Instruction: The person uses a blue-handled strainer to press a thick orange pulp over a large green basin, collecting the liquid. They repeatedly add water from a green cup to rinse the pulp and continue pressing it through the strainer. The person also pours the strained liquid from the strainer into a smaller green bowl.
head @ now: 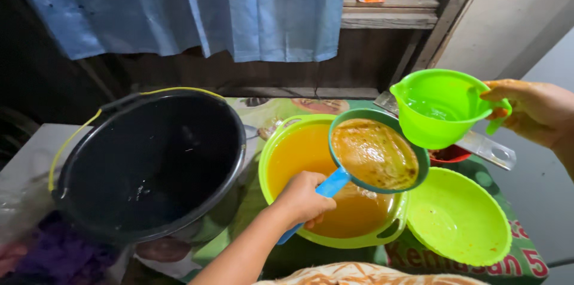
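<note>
Starting at the left edge of the desk (24,159), a big black bucket (149,162) with a thin yellow wire bail stands wide-mouthed and nearly empty, only a wet sheen at its bottom; I judge it rigid plastic and light as it is. Just right of it, my left hand (304,200) is closed in a fist around the blue handle (326,189) of a round teal strainer (376,152), which I hold tilted above the lime-green basin (281,141). The strainer's mesh is coated with brown, oily-looking residue, so I reckon it light but slick, and the stiff handle is the sensible place to grip, well back from the mess. The basin beneath is filled with opaque orange-yellow liquid; I judge it heavy and sloshy, best lifted by the loop handle at its near rim with both hands. Touching it toward the right edge lies an empty lime-green bowl (460,219), smooth, thin-walled plastic with faint smears. Behind that, a red dish (449,155) shows partly under a flat metal tool (487,147). Farthest right, my right hand (532,109), stained orange, pinches the tab handle of a lime-green spouted cup (439,106) raised in the air, a little clear liquid inside; wet fingers make that grip slippery, I think.
</note>
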